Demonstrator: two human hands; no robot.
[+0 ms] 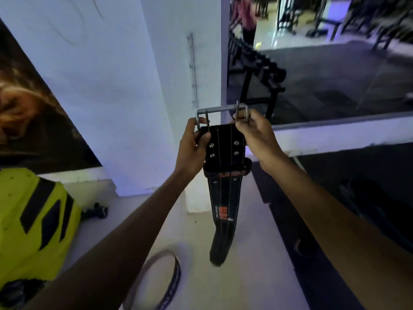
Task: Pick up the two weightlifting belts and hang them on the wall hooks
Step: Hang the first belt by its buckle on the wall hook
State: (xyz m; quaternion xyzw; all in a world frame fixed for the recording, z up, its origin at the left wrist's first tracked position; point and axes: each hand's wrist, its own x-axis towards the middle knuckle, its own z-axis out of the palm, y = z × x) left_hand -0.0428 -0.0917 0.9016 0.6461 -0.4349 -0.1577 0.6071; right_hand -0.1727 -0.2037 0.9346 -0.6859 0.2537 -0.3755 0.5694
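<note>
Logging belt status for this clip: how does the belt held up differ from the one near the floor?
The black belt hangs straight down, gripped at its steel buckle by the left hand and right hand. The second belt lies curled in a loop, untouched. The first shows orange lettering, the second pale lettering. Neither hangs on the hook rail.

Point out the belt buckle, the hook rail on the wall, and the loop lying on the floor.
belt buckle (220, 109): head view, on its top metal bar.
hook rail (192, 70): head view, middle of the metal strip on the white wall.
loop (176, 272): head view, on its right dark band.
</note>
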